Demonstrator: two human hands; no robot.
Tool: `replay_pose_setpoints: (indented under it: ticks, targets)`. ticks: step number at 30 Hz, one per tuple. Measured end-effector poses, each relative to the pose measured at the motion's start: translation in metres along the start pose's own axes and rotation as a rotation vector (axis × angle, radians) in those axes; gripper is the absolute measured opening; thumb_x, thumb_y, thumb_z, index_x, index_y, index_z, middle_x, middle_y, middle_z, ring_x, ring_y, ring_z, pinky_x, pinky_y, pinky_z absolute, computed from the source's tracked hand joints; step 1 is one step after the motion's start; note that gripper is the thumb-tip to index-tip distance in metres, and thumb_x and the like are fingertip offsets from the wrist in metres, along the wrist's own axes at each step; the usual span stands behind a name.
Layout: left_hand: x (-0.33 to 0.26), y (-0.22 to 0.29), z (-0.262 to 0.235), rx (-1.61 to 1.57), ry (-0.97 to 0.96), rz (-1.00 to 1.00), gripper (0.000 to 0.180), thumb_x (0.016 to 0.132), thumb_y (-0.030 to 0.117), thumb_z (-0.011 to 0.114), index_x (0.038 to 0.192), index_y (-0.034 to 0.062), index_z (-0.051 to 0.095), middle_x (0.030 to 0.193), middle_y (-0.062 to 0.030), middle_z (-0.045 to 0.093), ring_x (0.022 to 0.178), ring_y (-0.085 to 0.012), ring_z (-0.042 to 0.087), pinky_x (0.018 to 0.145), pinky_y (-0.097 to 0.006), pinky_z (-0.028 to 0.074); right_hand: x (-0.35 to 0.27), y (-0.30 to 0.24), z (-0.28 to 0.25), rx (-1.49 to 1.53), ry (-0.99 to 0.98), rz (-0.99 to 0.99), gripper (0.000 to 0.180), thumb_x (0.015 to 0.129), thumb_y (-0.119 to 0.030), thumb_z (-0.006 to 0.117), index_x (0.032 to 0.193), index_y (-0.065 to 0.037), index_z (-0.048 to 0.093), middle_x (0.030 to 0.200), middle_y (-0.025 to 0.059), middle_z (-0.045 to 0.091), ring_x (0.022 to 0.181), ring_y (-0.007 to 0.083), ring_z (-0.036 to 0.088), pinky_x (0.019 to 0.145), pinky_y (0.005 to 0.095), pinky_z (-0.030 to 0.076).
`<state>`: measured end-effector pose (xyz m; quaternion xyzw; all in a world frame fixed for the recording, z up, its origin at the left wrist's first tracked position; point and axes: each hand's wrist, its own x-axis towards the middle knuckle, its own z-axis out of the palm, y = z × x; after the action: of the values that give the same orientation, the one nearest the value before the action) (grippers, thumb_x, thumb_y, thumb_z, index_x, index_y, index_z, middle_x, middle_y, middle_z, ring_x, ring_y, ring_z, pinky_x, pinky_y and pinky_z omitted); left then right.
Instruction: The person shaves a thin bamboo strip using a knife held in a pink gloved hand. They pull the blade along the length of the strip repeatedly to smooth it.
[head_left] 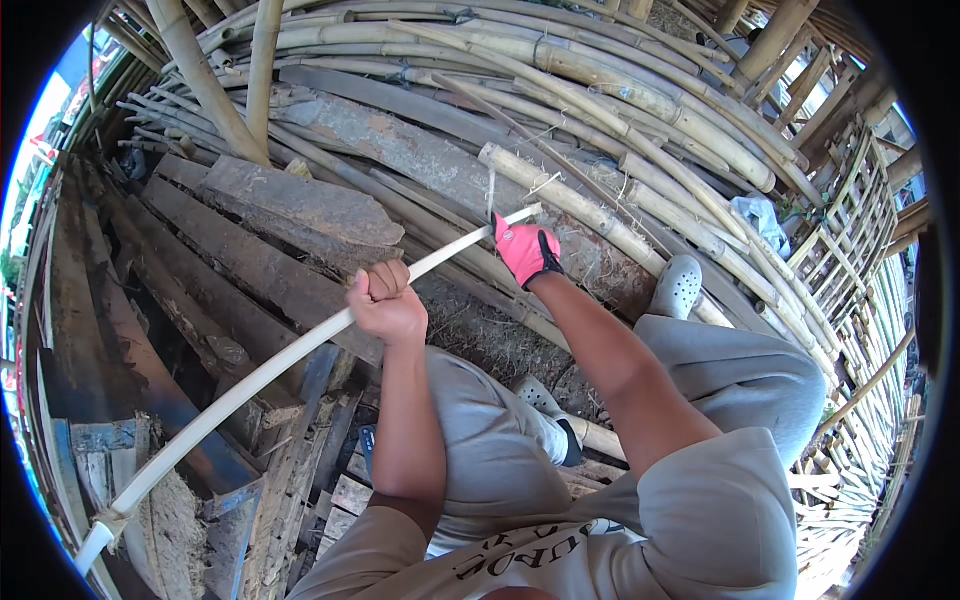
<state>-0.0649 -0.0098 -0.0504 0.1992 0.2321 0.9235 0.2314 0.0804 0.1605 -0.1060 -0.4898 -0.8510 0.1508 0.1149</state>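
My bare left hand (390,302) is closed in a fist around a long, pale bamboo strip (250,388). The strip slants from the lower left up to the middle of the view, with a node near its lower end. Close to its upper end is my right hand (525,252), in a pink and black glove with the fingers curled. A thin, light sliver or blade (491,187) stands up at the gloved fingertips; its kind is too small to tell. What lies inside the right hand's grip is hidden. Behind the glove rests a thick cut bamboo pole (580,208).
Weathered planks (290,203) lie to the left, above a rough wooden frame (290,480). Long bamboo poles (620,85) are stacked across the far side. Two upright poles (262,80) rise at the far left. At the right are a bamboo lattice (850,230) and a plastic bag (762,222).
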Motion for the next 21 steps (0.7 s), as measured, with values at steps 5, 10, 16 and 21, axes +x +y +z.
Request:
replay_pose_setpoints:
  ticks: [5, 10, 16, 21]
  targets:
    - [-0.017, -0.005, 0.031, 0.003, -0.211, -0.004, 0.048, 0.098, 0.022, 0.041, 0.058, 0.0153, 0.016, 0.050, 0.0016, 0.018, 0.050, -0.0127, 0.013, 0.054, -0.035, 0.017, 0.021, 0.067, -0.032, -0.224, -0.008, 0.381, 0.073, 0.103, -0.059, 0.029, 0.099, -0.005, 0.078, 0.100, 0.0221, 0.074, 0.097, 0.0391, 0.072, 0.087, 0.0509, 0.056]
    - [-0.030, -0.009, 0.041, -0.085, -0.232, -0.016, 0.048, 0.094, 0.016, 0.048, 0.057, 0.0124, 0.018, 0.049, 0.0018, 0.019, 0.045, -0.0110, 0.014, 0.047, -0.034, 0.014, -0.005, 0.117, -0.041, -0.194, -0.167, 0.406, 0.065, 0.105, -0.053, 0.023, 0.150, -0.014, 0.049, 0.133, 0.0190, 0.065, 0.128, 0.0396, 0.059, 0.111, 0.0491, 0.043]
    - [-0.020, 0.010, 0.047, -0.052, -0.312, 0.118, 0.049, 0.094, 0.015, 0.047, 0.056, 0.0122, 0.018, 0.048, 0.0012, 0.020, 0.044, -0.0111, 0.013, 0.046, -0.034, 0.013, -0.014, 0.100, -0.021, -0.011, -0.044, 0.063, 0.060, 0.106, -0.051, 0.035, 0.138, -0.004, 0.056, 0.139, 0.0240, 0.058, 0.126, 0.0405, 0.058, 0.108, 0.0448, 0.045]
    - [-0.016, 0.007, 0.040, -0.052, -0.286, 0.073, 0.048, 0.094, 0.013, 0.047, 0.056, 0.0113, 0.018, 0.047, 0.0011, 0.019, 0.042, -0.0112, 0.014, 0.045, -0.034, 0.013, -0.038, 0.029, -0.027, 0.497, 0.069, -0.039, 0.043, 0.103, -0.041, 0.052, 0.111, -0.002, 0.066, 0.090, 0.0261, 0.070, 0.087, 0.0398, 0.070, 0.074, 0.0475, 0.055]
